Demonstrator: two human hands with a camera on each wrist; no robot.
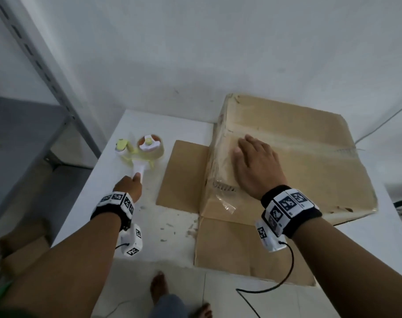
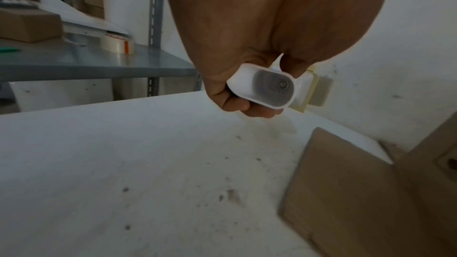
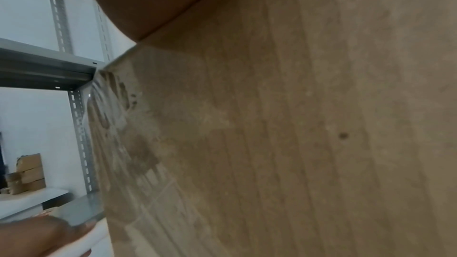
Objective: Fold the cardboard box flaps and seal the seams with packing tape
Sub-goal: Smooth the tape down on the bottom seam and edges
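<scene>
A worn brown cardboard box [image 1: 305, 161] sits on the white table [image 1: 172, 228], its top closed and a taped seam running across it. Two flaps lie flat on the table, one to its left [image 1: 184, 175] and one in front [image 1: 241, 251]. My right hand [image 1: 255, 164] rests flat on the box top near its left edge, fingers straight. My left hand [image 1: 129, 185] grips the white handle [image 2: 262, 90] of a tape dispenser [image 1: 142, 149] holding a brown tape roll; the dispenser rests on the table left of the box. In the right wrist view only the box top [image 3: 284, 134] shows.
A grey metal shelf unit [image 1: 23, 138] stands left of the table, with a spare tape roll [image 2: 118, 43] and small cardboard boxes [image 2: 29, 24] on it. A white wall runs behind the table. My bare feet [image 1: 158, 288] and a black cable [image 1: 285, 274] are below the table's front edge.
</scene>
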